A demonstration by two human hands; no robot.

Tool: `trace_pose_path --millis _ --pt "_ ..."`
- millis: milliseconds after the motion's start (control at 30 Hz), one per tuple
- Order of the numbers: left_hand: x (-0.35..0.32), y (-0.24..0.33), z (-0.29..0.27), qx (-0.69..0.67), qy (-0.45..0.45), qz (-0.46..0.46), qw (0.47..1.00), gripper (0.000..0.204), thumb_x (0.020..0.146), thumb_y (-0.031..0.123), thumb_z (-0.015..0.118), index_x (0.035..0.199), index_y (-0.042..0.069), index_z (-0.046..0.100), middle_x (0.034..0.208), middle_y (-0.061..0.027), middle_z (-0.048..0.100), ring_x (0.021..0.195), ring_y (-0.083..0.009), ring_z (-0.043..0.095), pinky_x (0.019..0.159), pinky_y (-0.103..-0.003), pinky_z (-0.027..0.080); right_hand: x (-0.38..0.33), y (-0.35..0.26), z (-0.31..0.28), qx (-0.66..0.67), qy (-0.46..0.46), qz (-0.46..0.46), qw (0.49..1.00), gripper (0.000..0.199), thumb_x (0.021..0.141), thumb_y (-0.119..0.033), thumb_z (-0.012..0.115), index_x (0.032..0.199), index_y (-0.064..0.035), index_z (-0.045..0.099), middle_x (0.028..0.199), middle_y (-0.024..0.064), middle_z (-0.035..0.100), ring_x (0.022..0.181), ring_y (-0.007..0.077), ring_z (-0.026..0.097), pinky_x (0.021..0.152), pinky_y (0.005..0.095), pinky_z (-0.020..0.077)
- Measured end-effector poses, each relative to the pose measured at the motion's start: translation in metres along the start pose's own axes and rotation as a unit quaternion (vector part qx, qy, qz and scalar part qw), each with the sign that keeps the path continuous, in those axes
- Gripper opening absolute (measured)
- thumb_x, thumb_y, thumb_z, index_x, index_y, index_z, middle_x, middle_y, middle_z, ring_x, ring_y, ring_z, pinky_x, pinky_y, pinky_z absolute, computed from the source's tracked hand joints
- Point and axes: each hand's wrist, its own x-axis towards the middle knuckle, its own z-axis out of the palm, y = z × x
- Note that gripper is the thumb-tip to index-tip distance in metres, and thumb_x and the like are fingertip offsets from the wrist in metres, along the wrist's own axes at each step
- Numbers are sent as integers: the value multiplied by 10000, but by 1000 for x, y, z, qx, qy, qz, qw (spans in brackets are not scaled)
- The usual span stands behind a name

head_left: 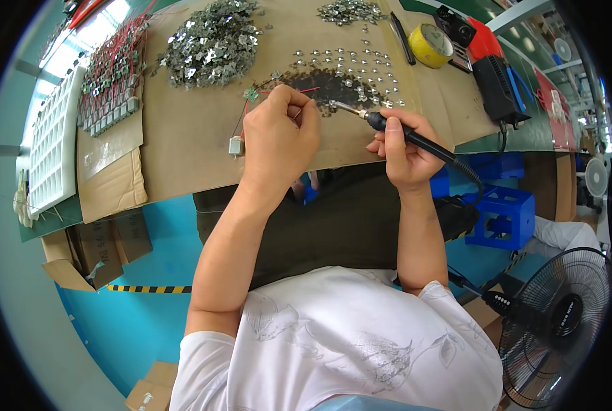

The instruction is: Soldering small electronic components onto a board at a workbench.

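Two hands are working near the front edge of the cardboard-covered bench [182, 137]: the right hand [403, 147] is wrapping its fingers around a soldering iron [395, 130], its tip toward the scorched patch [326, 85]. The left hand [278, 133] is curling shut, hiding whatever it is pinching; only thin red wires [289, 91] and a small metal motor [235, 146] are showing beside it.

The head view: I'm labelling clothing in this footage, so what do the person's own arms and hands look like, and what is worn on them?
Both forearms are bare and come up from the lower edge. The left hand and right hand wear no gloves; no rings or watch show. Short white sleeves end above the elbows, part of a white T-shirt with a faint grey leaf and flower print.
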Motion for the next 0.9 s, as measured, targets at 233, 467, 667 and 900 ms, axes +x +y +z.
trace_pose_path --millis 233,467,667,900 --pt "4 3 0 41 -25 -20 999 110 889 101 763 878 -2 726 693 -43 697 604 -88 609 603 -272 497 1 -2 0 -27 -18 -2 999 80 941 3 703 1000 32 749 757 63 713 589 85 691 506 191 514" --pt "6 1 1 61 -25 -9 998 124 886 119 765 868 2 726 678 -54 700 586 -111 621 605 -292 506 2 -3 1 -31 -17 4 999 74 943 -10 707 993 22 752 724 53 710 586 81 692 505 189 506" --pt "6 1 1 72 -30 -11 997 124 887 121 768 869 5 729 688 -58 708 590 -118 631 606 -296 512 3 -5 1 -35 -20 3 999 75 945 -12 707 994 17 754 715 53 712 584 83 694 510 192 507" --pt "7 8 0 64 -39 -14 997 97 878 52 702 824 -24 674 690 -153 714 646 -301 719 639 -384 553 3 -5 0 -43 -26 -2 999 78 944 -16 709 999 14 756 714 46 707 583 86 694 508 196 503"
